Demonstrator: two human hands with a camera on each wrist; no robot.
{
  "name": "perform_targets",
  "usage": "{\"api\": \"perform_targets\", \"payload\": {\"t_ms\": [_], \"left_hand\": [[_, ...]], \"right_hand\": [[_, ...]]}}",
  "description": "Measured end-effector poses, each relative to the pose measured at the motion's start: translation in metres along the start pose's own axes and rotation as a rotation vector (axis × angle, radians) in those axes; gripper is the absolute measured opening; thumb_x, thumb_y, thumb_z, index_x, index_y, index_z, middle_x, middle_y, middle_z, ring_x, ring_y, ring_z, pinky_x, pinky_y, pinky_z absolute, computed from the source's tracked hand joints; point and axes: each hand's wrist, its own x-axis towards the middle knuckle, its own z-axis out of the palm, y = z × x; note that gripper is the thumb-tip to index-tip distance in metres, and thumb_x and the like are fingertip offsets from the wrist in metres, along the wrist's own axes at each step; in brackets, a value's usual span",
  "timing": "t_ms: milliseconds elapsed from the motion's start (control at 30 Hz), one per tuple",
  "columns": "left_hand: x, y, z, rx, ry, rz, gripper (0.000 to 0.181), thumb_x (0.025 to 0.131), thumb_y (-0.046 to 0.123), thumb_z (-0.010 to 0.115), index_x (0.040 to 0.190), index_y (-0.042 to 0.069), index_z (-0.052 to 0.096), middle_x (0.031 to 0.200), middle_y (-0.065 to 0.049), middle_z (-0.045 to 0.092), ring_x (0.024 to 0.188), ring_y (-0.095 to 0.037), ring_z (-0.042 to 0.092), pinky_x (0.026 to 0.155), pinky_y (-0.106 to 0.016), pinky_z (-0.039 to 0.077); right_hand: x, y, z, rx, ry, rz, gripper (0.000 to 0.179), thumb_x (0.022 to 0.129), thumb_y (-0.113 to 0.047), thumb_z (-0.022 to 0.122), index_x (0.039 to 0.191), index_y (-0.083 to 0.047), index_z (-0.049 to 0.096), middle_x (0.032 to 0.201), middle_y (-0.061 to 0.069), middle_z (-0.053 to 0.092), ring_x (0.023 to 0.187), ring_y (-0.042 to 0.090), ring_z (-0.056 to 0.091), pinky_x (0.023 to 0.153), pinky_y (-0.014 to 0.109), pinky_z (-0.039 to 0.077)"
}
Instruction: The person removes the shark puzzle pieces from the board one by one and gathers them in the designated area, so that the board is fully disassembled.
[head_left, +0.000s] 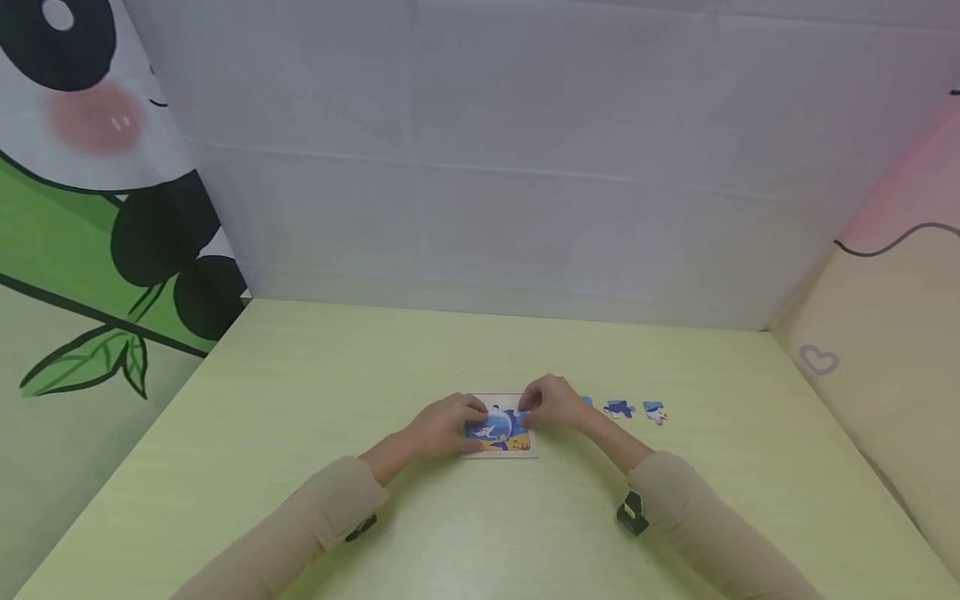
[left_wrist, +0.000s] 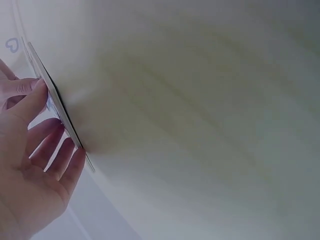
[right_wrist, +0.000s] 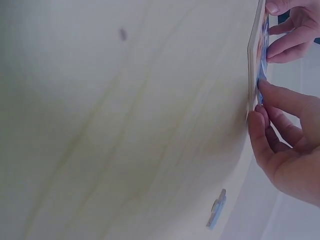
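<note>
Head view: one picture puzzle (head_left: 498,429) lay on the table (head_left: 487,525) between left hand (head_left: 444,427) and right hand (head_left: 557,404); its long axis could not be told. Left: thumb and fingers spread over its left side. Right: fingertips pinched a blue piece (right_wrist: 259,95) at its right side. Loose pieces (head_left: 618,409): in a row farther right, nearer the right hand.

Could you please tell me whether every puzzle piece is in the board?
No, loose pieces lie on the table, right of the board.
</note>
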Motion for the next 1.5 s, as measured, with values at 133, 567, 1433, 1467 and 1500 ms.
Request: {"api": "perform_targets", "payload": {"t_ms": [133,567,1433,1467,1500], "left_hand": [[0.0007,0.0018,-0.0011,0.011,-0.008,-0.008,0.04,0.077,0.021,0.072,0.109,-0.001,0.064,0.115,-0.011,0.058,0.107,-0.026,0.052,0.092,-0.038,0.042],[0.0008,0.0048,-0.0037,0.0,-0.027,-0.029,0.04,0.077,0.021,0.072,0.11,-0.001,0.064,0.116,-0.01,0.058,0.108,-0.026,0.052,0.093,-0.039,0.042],[-0.0011,0.0046,-0.0056,0.024,-0.023,-0.027,0.042,0.077,0.024,0.072,0.11,0.0,0.064,0.115,-0.009,0.058,0.107,-0.025,0.052,0.091,-0.038,0.043],[-0.0013,0.0044,-0.0054,0.027,-0.023,-0.028,0.042,0.077,0.024,0.072,0.11,0.0,0.064,0.115,-0.009,0.058,0.107,-0.025,0.052,0.09,-0.037,0.043],[-0.0015,0.0043,-0.0053,0.028,-0.021,-0.029,0.042,0.076,0.024,0.072,0.109,0.0,0.064,0.115,-0.009,0.058,0.107,-0.025,0.053,0.09,-0.037,0.043]], "right_hand": [[-0.0008,-0.0013,-0.0009,0.013,-0.003,-0.007,0.013,0.07,-0.003,0.074,0.081,-0.001,0.068,0.069,0.001,0.061,0.064,0.01,0.052,0.06,0.021,0.045],[-0.0039,0.0014,-0.0008,0.121,0.009,0.011,0.015,0.069,0.001,0.073,0.083,0.0,0.068,0.073,0.003,0.064,0.065,0.011,0.056,0.06,0.022,0.049],[-0.0057,-0.0015,0.0018,0.212,0.068,0.112,0.014,0.07,0.0,0.074,0.083,-0.001,0.07,0.075,0.003,0.065,0.068,0.012,0.057,0.063,0.022,0.049],[-0.006,-0.0022,0.0021,0.199,0.07,0.103,0.013,0.07,0.0,0.074,0.082,-0.001,0.07,0.074,0.003,0.065,0.067,0.012,0.057,0.062,0.022,0.049],[-0.0064,-0.003,0.0026,0.186,0.071,0.093,0.013,0.069,0.001,0.074,0.082,-0.001,0.07,0.073,0.003,0.065,0.066,0.012,0.057,0.062,0.022,0.049]]}}
